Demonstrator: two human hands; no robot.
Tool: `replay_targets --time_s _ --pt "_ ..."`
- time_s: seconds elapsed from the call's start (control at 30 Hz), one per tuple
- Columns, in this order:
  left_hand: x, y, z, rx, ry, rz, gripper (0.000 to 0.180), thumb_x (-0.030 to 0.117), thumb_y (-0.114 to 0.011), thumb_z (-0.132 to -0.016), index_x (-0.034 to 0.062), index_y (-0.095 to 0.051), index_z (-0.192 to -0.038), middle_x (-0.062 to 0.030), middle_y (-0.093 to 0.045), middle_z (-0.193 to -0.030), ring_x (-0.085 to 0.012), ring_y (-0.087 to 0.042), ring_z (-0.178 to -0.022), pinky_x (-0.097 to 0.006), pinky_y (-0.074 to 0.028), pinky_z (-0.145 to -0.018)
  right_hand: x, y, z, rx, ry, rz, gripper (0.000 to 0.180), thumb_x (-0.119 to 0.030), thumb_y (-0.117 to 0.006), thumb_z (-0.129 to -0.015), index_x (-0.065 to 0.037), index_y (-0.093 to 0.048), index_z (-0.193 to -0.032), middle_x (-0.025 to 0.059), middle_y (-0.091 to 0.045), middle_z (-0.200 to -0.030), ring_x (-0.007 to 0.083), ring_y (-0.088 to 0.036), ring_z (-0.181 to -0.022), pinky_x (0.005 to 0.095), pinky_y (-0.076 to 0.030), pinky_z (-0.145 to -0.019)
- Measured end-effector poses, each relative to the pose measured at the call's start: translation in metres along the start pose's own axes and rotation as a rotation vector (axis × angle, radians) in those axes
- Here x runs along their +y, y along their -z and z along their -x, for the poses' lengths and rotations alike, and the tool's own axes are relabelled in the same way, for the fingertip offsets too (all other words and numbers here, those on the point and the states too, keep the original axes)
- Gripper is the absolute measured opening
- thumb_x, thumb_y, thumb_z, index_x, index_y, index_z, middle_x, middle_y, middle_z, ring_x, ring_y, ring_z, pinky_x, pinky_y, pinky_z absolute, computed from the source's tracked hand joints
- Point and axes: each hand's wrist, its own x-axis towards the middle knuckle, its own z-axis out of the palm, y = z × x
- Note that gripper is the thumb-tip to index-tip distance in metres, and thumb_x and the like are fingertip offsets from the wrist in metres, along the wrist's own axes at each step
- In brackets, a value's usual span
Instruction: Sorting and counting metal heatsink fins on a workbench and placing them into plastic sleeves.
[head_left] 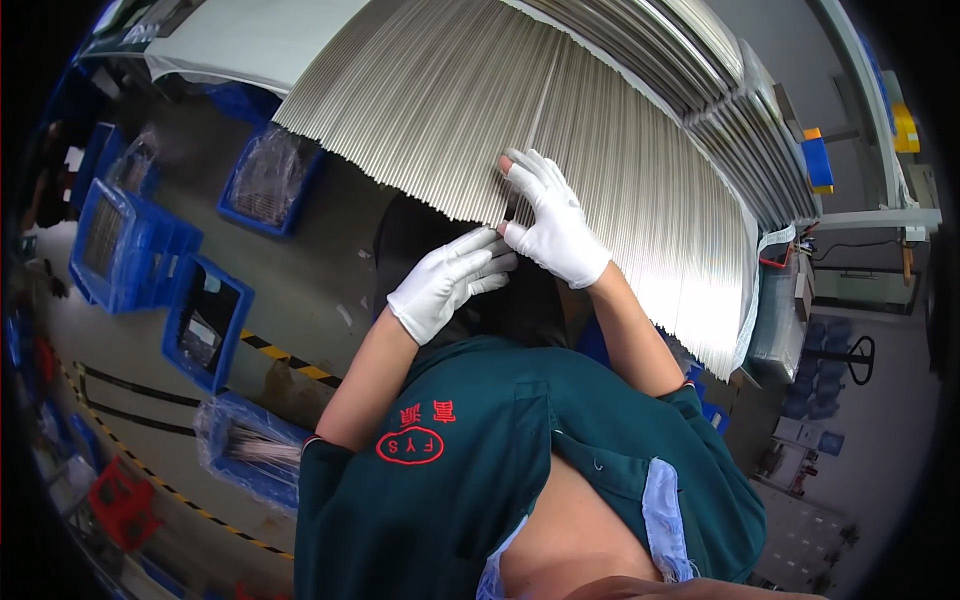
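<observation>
A wide layer of thin, silvery metal rods (440, 110) lies side by side across the work surface. White gloves cover both hands; bare fingertips show on the right one. My right hand (555, 225) rests on the rods near their close ends, with thumb and forefinger apart around a small dark gap. Just left of it and nearer to me, my left hand (445, 285) is at the rod ends, its fingers stretched out and close together. The left fingertips nearly meet the right thumb; whether they touch a rod is hard to make out.
Bundled rods (740, 130) are stacked at the far right. Blue crates (130, 245) stand on the floor to the left, near a plastic-lined crate of thin rods (255, 450). Yellow-black tape (290, 360) marks the floor. A red stool (122, 502) is at the lower left.
</observation>
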Motion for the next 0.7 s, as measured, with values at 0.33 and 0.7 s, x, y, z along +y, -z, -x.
replay_targets --time_s 0.33,0.7 --pt "0.004 0.005 0.003 0.035 -0.027 0.041 0.049 0.016 -0.047 -0.094 -0.0023 -0.032 -0.136 -0.0169 -0.041 -0.136 -0.0263 -0.048 -0.118 -0.039 -0.04 -0.098 0.001 -0.001 -0.005 -0.019 -0.005 0.008 0.062 -0.017 -0.064 -0.069 0.0 -0.046 -0.126 0.0198 -0.043 -0.133 0.0381 -0.033 -0.129 0.045 -0.023 -0.109" --pt "0.008 0.003 0.005 0.043 -0.041 0.037 0.05 0.015 -0.048 -0.093 -0.0032 -0.032 -0.136 -0.0174 -0.042 -0.134 -0.0279 -0.049 -0.118 -0.041 -0.041 -0.097 -0.002 -0.003 -0.01 -0.032 0.011 0.045 0.062 -0.018 -0.064 -0.07 -0.001 -0.046 -0.127 0.0197 -0.043 -0.133 0.0376 -0.032 -0.129 0.0448 -0.023 -0.109"
